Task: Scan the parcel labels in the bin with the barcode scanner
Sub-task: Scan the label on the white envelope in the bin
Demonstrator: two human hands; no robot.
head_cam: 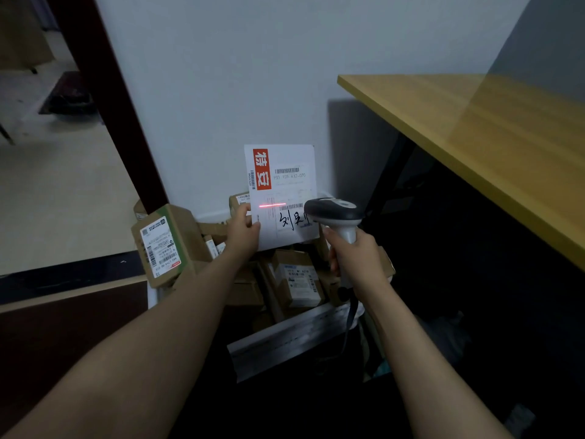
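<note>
White bin (pixel 285 340) on floor, brown parcels (pixel 297 280) inside

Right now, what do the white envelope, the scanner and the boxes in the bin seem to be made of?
Envelope: apparently stiff paper or thin card, matt; it stands flat and uncreased in the left hand.
Scanner: looks like moulded plastic, grey and white, slightly glossy; the right hand grips it.
Boxes: brown corrugated cardboard, matt, with white paper labels.
</note>
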